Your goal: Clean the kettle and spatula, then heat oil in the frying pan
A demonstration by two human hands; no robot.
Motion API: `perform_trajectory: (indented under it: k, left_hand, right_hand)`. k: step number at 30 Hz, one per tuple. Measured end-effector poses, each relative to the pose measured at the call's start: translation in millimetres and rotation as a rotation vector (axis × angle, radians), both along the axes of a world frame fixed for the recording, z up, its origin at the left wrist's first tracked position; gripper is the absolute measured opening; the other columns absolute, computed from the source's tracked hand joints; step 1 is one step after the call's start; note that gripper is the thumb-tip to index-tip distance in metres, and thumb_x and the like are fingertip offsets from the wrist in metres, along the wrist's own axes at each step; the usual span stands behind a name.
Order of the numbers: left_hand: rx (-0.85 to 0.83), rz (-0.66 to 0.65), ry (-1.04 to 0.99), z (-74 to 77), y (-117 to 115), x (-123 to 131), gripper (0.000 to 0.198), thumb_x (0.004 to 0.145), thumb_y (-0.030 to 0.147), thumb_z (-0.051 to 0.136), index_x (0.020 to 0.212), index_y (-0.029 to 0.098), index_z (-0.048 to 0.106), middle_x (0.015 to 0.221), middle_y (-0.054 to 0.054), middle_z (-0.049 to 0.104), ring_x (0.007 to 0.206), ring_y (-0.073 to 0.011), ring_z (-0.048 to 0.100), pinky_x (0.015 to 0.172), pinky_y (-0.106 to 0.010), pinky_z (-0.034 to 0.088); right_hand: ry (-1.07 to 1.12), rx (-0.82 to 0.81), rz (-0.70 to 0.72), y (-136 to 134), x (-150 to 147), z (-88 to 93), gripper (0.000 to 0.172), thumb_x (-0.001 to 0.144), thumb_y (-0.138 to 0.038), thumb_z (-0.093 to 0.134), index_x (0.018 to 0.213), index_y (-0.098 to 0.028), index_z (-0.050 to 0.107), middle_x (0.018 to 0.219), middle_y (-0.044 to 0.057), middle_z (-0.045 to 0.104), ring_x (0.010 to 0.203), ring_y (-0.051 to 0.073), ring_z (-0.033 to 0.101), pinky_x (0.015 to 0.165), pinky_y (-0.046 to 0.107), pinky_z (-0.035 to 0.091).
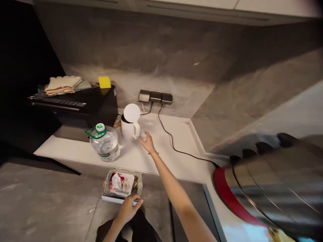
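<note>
A white kettle [127, 130] with its round lid [132, 113] raised stands on the counter. My right hand [148, 144] reaches out to it with thumb and fingers apart. One fingertip is at the lower end of the kettle's handle [136, 129]; whether it touches cannot be made out. Left of the kettle stands a large clear water bottle [107, 146] with a white-and-green cap and a green carrying loop. Low down, my left hand [128, 209] hovers by the near rim of a lined waste bin, its fingers loosely curled and nothing visible in them.
Packaging fills the waste bin [107, 197] below the counter edge. A black printer [101, 106] carries folded gloves [63, 84] and yellow sticky notes [104, 82]. Wall sockets [155, 97] feed a black cable [172, 139] across the counter [186, 163] toward a red-based metal appliance [233, 198].
</note>
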State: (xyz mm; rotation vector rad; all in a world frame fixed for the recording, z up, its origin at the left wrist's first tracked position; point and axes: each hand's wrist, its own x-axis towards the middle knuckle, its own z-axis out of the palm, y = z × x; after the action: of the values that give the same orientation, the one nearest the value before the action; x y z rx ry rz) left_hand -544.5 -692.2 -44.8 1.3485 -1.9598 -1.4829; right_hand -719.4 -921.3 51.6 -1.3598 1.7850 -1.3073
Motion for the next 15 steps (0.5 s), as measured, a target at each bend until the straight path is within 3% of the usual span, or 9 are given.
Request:
perform_trajectory:
  k: [3, 5, 7, 11, 15]
  left_hand:
    - [0.021, 0.212, 0.096, 1.0, -4.0, 2.4, 0.038, 0.09, 0.048, 0.043, 0.086, 0.019, 0.067, 0.089, -0.007, 0.072, 0.089, -0.0207, 0.065, 0.085, -0.03, 0.048]
    - [0.054, 0.325, 0.146, 0.8, -1.8, 6.3, 0.04, 0.09, 0.051, 0.043, 0.088, 0.019, 0.067, 0.09, -0.007, 0.072, 0.09, -0.0208, 0.066, 0.086, -0.03, 0.049]
    - [0.078, 0.405, 0.178, -0.5, 0.7, 12.7, 0.042, 0.09, 0.054, 0.043, 0.09, 0.019, 0.067, 0.091, -0.007, 0.072, 0.09, -0.0209, 0.066, 0.086, -0.03, 0.05]
    - [0.068, 0.487, 0.171, 2.3, -3.4, 33.3, 0.041, 0.088, 0.055, 0.047, 0.089, 0.02, 0.069, 0.091, -0.006, 0.072, 0.091, -0.0216, 0.067, 0.088, -0.03, 0.051]
    - [0.025, 0.486, 0.173, 19.6, -25.8, 55.0, 0.038, 0.086, 0.052, 0.05, 0.086, 0.02, 0.071, 0.09, -0.008, 0.073, 0.09, -0.0231, 0.067, 0.085, -0.032, 0.053]
  right_hand:
    - [-0.219, 0.135, 0.005, -73.8, 1.7, -14.5, 0.049, 0.047, -0.03, 0.081, 0.091, -0.015, 0.065, 0.101, 0.01, 0.07, 0.104, 0.027, 0.061, 0.095, 0.038, 0.044]
    - [-0.312, 0.164, 0.022, -102.7, 10.7, -26.1, 0.037, 0.051, -0.031, 0.076, 0.082, -0.016, 0.064, 0.082, 0.004, 0.07, 0.085, 0.022, 0.064, 0.08, 0.034, 0.049]
    - [-0.386, 0.144, 0.019, -118.8, 19.4, -35.4, 0.033, 0.058, -0.032, 0.069, 0.085, -0.014, 0.063, 0.074, 0.001, 0.068, 0.073, 0.017, 0.062, 0.07, 0.029, 0.049]
    - [-0.525, 0.048, -0.019, -125.2, 21.4, -35.5, 0.037, 0.061, -0.03, 0.064, 0.094, -0.013, 0.06, 0.077, 0.0, 0.067, 0.071, 0.012, 0.058, 0.067, 0.024, 0.046]
    - [-0.598, -0.045, -0.044, -94.6, -4.1, -13.6, 0.032, 0.054, -0.028, 0.07, 0.083, -0.017, 0.061, 0.072, -0.002, 0.065, 0.069, 0.013, 0.056, 0.066, 0.025, 0.045]
